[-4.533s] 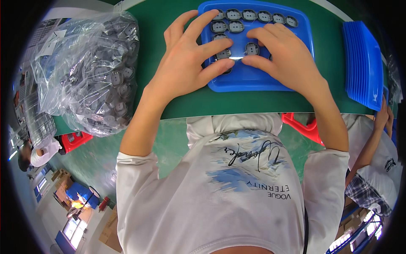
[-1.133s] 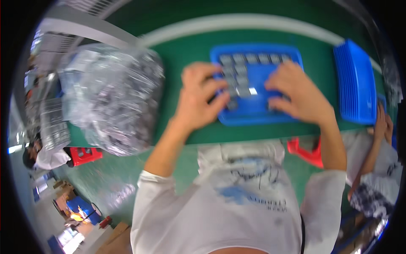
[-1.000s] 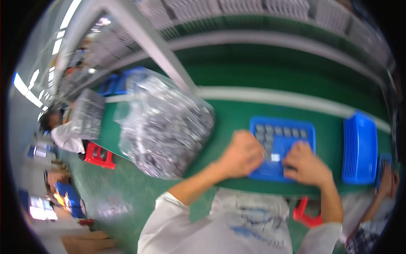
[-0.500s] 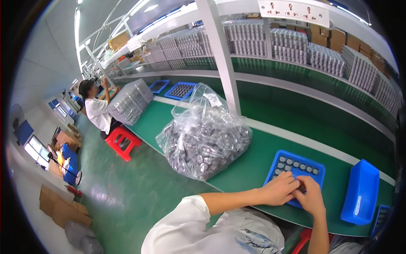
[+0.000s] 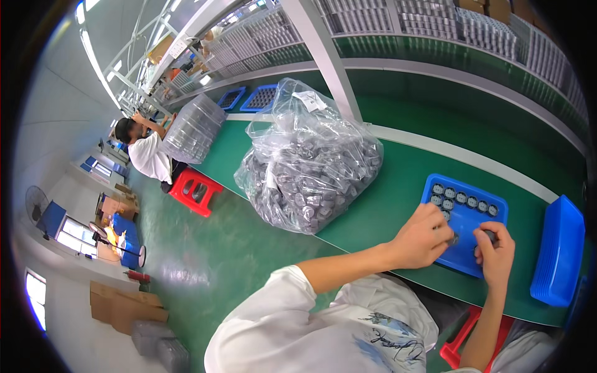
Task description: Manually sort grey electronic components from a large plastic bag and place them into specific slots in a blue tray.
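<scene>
A blue plastic tray [image 5: 467,248] lies on the green bench in front of me. Small round grey-and-black parts [image 5: 461,197] stand in a row along its far side, with a few more down its left side. My left hand [image 5: 423,237] reaches over the tray's left part, its fingers pinched on one small round part [image 5: 453,239]. At the tray's right side my right hand [image 5: 496,253] is closed, and a dark round part [image 5: 490,235] shows between thumb and fingers. My hands are apart, and the left one hides some of the tray's left side.
A large clear bag of similar grey parts [image 5: 311,177] sits left of the tray. Stacked blue trays [image 5: 558,252] stand to the right. Filled trays [image 5: 260,98] and wrapped stacks [image 5: 196,129] are farther left, near a seated person [image 5: 148,152]. A white post [image 5: 326,62] rises behind the bag.
My hands, together over the tray before, have separated, the left staying left and the right moving right. A round part now shows at each hand's fingers. The whole view has shifted.
</scene>
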A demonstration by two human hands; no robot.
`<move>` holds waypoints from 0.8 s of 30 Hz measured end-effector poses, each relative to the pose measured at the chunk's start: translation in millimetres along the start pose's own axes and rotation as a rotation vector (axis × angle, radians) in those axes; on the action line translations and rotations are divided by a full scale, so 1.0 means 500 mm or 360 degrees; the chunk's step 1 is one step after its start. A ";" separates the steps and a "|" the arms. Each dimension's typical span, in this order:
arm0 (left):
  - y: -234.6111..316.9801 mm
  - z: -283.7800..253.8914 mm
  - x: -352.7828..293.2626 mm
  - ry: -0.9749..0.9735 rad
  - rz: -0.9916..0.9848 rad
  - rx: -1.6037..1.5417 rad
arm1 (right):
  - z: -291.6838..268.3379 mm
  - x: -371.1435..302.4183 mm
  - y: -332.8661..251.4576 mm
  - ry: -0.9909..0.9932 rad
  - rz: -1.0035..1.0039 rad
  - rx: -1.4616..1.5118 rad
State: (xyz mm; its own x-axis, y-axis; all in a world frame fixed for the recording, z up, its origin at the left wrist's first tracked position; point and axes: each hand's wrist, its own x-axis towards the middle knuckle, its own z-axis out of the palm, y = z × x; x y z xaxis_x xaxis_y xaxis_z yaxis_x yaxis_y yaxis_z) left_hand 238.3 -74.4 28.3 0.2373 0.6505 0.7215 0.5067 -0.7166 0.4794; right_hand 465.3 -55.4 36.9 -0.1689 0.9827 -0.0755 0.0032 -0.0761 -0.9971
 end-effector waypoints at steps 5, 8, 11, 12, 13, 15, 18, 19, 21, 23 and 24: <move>-0.005 0.006 -0.010 -0.0510 0.0170 0.0074 | -0.033 0.040 -0.010 0.0218 -0.0694 -0.0803; -0.027 0.030 0.001 -0.0678 0.0213 0.0037 | -0.066 0.066 0.023 0.0218 -0.0735 -0.0777; -0.031 0.041 0.017 -0.0851 0.0317 0.0099 | -0.097 0.072 0.059 0.0353 -0.0462 -0.0253; -0.030 0.041 0.026 -0.0943 0.0385 0.0181 | -0.110 0.070 0.068 0.0338 -0.0465 -0.0255; -0.032 0.037 0.033 -0.0934 0.0373 0.0192 | -0.118 0.069 0.073 0.0386 -0.0482 -0.0268; -0.036 0.026 0.045 -0.1066 0.0526 0.0137 | -0.129 0.067 0.078 0.0414 -0.0502 -0.0281; -0.036 0.020 0.042 -0.1034 0.0541 0.0086 | -0.138 0.068 0.080 0.0431 -0.0532 -0.0257; -0.039 0.023 0.040 -0.1024 0.0532 0.0096 | -0.134 0.068 0.079 0.0482 -0.0580 -0.0210; -0.042 0.030 0.037 -0.0993 0.0544 0.0032 | -0.124 0.066 0.070 0.0515 -0.0632 -0.0163; -0.034 0.031 0.040 -0.0991 0.0525 0.0057 | -0.110 0.057 0.048 0.0584 -0.0615 -0.0022; -0.032 0.031 0.042 -0.0998 0.0515 0.0074 | -0.110 0.058 0.043 0.0571 -0.0618 -0.0022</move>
State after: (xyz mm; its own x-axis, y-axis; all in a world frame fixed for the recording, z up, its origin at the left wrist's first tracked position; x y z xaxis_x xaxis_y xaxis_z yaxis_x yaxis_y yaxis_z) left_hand 248.0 -45.2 28.2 0.8076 0.4392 0.3934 0.3617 -0.8960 0.2578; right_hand 514.9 -19.2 12.6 0.1881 0.9342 0.3032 0.0207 0.3048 -0.9522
